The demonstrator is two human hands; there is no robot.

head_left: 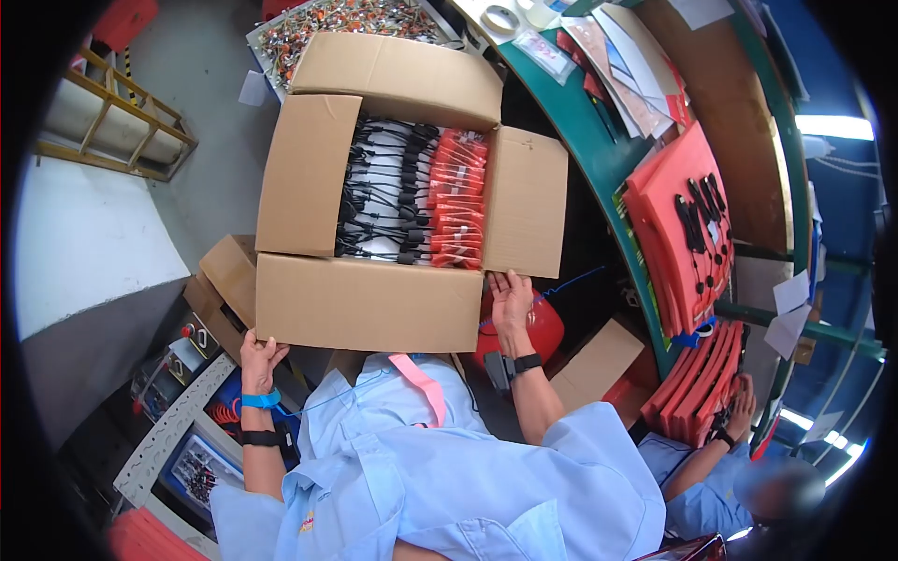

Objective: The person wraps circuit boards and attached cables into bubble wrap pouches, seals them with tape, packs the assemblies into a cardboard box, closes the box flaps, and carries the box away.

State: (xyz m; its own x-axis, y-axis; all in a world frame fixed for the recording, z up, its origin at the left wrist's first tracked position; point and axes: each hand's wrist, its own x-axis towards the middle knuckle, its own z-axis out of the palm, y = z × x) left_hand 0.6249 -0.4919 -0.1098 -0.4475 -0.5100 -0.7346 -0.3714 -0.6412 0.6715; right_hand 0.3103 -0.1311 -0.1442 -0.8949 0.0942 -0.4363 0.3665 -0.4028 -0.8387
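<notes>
In the head view, an open cardboard box (369, 304) stands in front of me with its flaps folded outward. Inside lie rows of black cables (374, 187) with plugs, and red plastic bags (458, 201) run along the right side. My left hand (263, 360) pinches the lower left corner of the near flap. At the lower edge of the right flap (527, 201), near the box's corner, my right hand (511, 299) has its fingers closed on the cardboard. A blue band (261, 399) with a thin cord circles my left wrist.
A green bench (561, 112) on the right holds papers and stacked red sheets (669, 215) bearing black cables. Behind the box is a tray of orange-tipped parts (346, 37). A co-worker's hand (742, 407) touches red sheets at lower right. Cardboard (229, 271) lies left.
</notes>
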